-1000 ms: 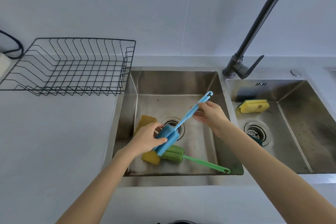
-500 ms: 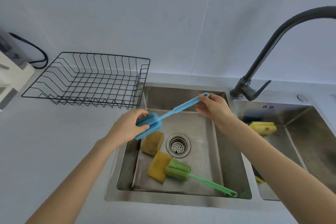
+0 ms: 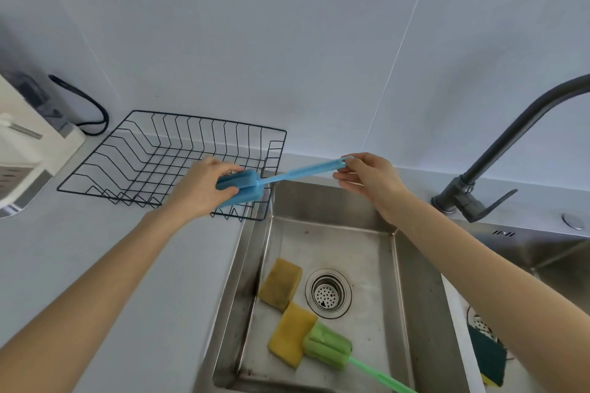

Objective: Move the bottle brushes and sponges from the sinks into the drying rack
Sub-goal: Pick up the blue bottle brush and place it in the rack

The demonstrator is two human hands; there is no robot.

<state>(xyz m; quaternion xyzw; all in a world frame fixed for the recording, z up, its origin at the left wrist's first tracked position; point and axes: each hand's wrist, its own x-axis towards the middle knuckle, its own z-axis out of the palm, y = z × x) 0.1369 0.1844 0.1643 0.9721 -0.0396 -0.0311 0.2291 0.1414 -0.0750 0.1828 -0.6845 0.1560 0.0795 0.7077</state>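
Note:
Both hands hold a blue bottle brush [image 3: 287, 175] level in the air. My left hand [image 3: 204, 188] grips its foam head above the near right corner of the black wire drying rack [image 3: 134, 166]. My right hand [image 3: 367, 179] pinches the handle's end above the back rim of the left sink [image 3: 412, 297]. In that sink lie two yellow sponges [image 3: 281, 284] [image 3: 292, 335] and a green bottle brush [image 3: 329, 349], its head resting on the nearer sponge. A green-and-yellow sponge [image 3: 488, 357] shows in the right sink, partly hidden by my right arm.
A black tap [image 3: 498, 150] rises behind the divide between the sinks. A white appliance [image 3: 22, 150] with a black cable stands on the grey counter [image 3: 95, 265] left of the rack. A round drain [image 3: 329, 293] sits in the left sink's floor.
Both hands have lifted the blue bottle brush out of the left sink and carried it up and left, so its head is now over the rack's corner.

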